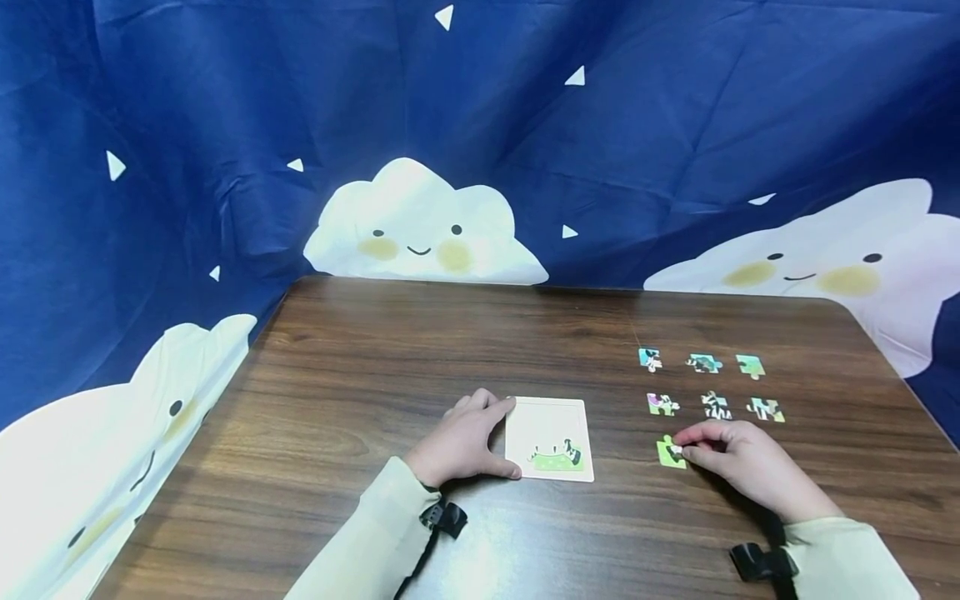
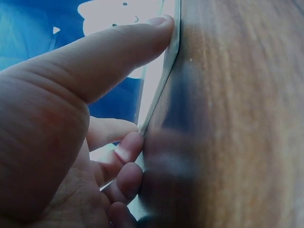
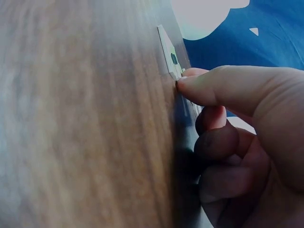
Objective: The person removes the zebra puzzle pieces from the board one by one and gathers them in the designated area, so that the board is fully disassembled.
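A square white puzzle board [image 1: 551, 425] lies on the table, with a green strip and black-and-white figures along its lower part. My left hand [image 1: 468, 446] touches the board's left side, thumb at the near corner and index finger at the far one. In the left wrist view, the thumb [image 2: 118, 45] lies straight along the board's edge. To the right of the board, my right hand [image 1: 738, 458] pinches a green puzzle piece [image 1: 666, 455] between thumb and index finger, low over the table or on it; I cannot tell which. The fingers hide part of that piece.
Several loose puzzle pieces lie beyond my right hand in two rows, among them a purple-and-green piece [image 1: 662, 405], a black-and-white piece [image 1: 716, 406] and a teal-green piece [image 1: 750, 366]. A blue cloth [image 1: 600, 167] with white clouds hangs behind the wooden table [image 1: 337, 375].
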A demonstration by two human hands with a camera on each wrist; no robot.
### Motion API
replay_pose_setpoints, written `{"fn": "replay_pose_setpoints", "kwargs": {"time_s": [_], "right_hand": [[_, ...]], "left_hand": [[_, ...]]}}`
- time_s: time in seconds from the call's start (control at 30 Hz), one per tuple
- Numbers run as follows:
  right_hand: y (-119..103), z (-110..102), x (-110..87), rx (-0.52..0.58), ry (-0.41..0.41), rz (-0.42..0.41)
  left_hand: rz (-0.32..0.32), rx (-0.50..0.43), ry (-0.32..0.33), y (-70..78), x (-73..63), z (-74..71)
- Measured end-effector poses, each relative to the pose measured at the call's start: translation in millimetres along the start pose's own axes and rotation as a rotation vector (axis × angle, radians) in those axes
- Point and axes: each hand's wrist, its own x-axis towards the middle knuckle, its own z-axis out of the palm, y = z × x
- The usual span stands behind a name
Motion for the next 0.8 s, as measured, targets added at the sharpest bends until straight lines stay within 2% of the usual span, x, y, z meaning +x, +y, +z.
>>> {"fn": "replay_pose_setpoints", "kwargs": {"time_s": [0.33,0.47,0.8], "right_hand": [[-17.4,5.1,1.8,0.070,0.130,-0.088],[-27.0,8.9,2.3,0.113,0.125,-0.084],[-49.3,22.8,9.1,0.115,0.106,-0.114]], "left_hand": [[0.000,0.011,-0.002,-2.1,1.7,2.2],[0.001,0.001,-0.004,-2.1,1.6,2.5],[-0.003,-0.010,-0.004,-0.5,0.0,1.0]]}}
